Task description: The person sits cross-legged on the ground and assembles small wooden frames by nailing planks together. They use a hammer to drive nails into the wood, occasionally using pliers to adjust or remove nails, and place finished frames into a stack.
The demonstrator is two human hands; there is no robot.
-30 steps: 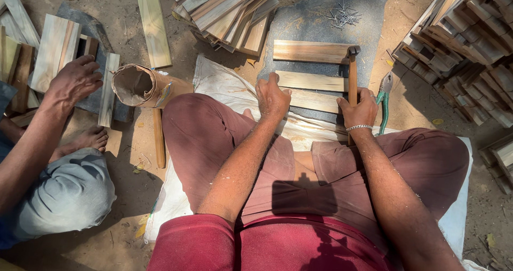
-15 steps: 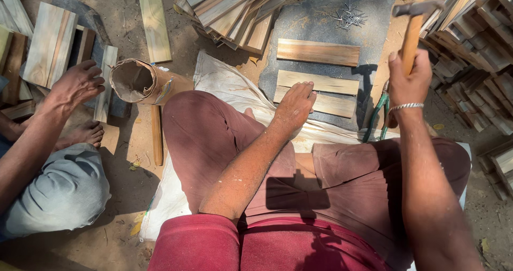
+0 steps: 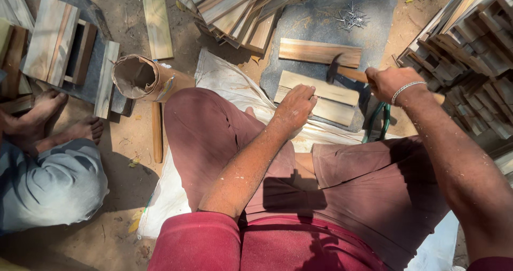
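- Head camera, looking down: a claw hammer [image 3: 342, 71] is at the centre of the work, its wooden handle wrapped tight in the right hand [image 3: 393, 84], its dark head low over the gap between two wooden slats.
- Its long axis runs roughly left to right across the frame, handle toward the person's right, head pointing left and slightly away from the body.
- Left hand [image 3: 296, 108] presses fingers-down on the near slat [image 3: 320, 97], pinning it flat; it closes around nothing. Whether a nail stands under its fingertips cannot be made out.
- Both that slat and the far slat [image 3: 319, 52] lie crosswise and parallel on a grey stone slab [image 3: 320, 20] set in the dirt just beyond the seated person's knees.
- Progress, as a judgement: the pieces are laid out and hammering appears under way, yet no driven nail heads can be seen, so the joining looks early.
- Loose nails [image 3: 351, 17] sit in a small heap at the slab's far edge, and a green-handled tool [image 3: 378, 122] lies beside the right knee.
- Stacked cut slats [image 3: 235, 9] lie beyond the slab, with more heaped timber [image 3: 462, 46] to the right.
- A rolled paper bag [image 3: 140, 79] lies open-mouthed to the left, near a white sack [image 3: 224, 79] spread under the legs.
- A second person's bare feet [image 3: 51, 116] rest at far left beside a partly built wooden box [image 3: 61, 44].
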